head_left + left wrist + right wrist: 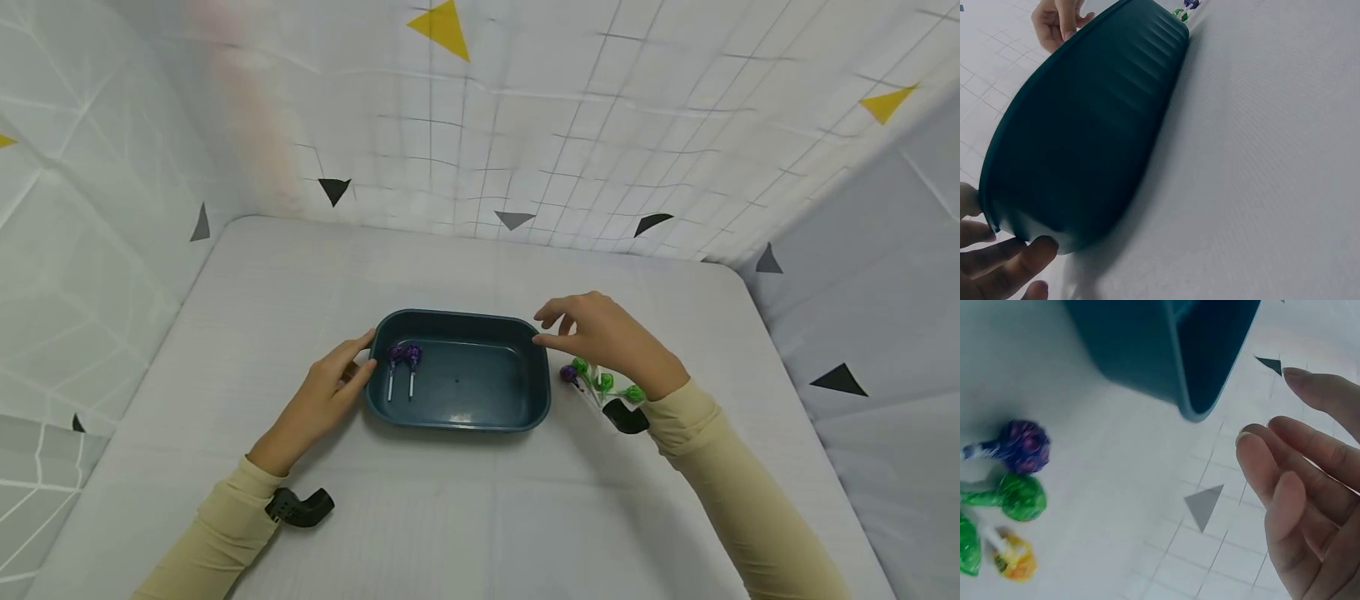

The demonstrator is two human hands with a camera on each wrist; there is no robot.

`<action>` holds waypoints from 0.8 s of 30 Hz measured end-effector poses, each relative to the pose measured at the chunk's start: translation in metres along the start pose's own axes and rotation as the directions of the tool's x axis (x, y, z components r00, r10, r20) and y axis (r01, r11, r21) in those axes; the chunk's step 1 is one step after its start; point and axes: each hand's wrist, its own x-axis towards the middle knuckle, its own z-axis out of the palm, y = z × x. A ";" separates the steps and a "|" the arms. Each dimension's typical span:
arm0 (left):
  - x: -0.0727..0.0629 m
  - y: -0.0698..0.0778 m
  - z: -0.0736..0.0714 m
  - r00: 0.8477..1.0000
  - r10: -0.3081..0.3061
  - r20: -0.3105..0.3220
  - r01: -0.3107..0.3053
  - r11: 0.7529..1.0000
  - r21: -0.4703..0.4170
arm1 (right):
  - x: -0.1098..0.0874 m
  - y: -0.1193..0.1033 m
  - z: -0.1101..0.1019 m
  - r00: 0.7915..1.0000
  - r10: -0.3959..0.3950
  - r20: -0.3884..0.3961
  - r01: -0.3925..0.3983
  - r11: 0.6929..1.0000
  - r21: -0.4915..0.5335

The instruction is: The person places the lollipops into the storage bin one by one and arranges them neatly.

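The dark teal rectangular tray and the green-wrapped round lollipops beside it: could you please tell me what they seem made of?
The tray looks like smooth, slightly glossy moulded plastic, given its rounded corners and floor highlight. The green lollipops have creased, glinting wrappers, perhaps plastic film or foil.

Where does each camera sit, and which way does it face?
Head: head-worn, looking forward and down at the teal tray; left hand, right hand and sleeves show.
Left wrist: worn there, facing the tray's outer side; left hand near, right hand beyond.
Right wrist: worn there, facing the tray's corner and lollipops; right hand shows.
Both wrist views share tray, lollipops, right hand.
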 end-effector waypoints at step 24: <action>-0.001 -0.001 0.000 1.000 0.004 0.001 -0.004 1.000 -0.002 | -0.025 0.046 0.024 0.997 0.036 0.070 -0.036 0.999 -0.012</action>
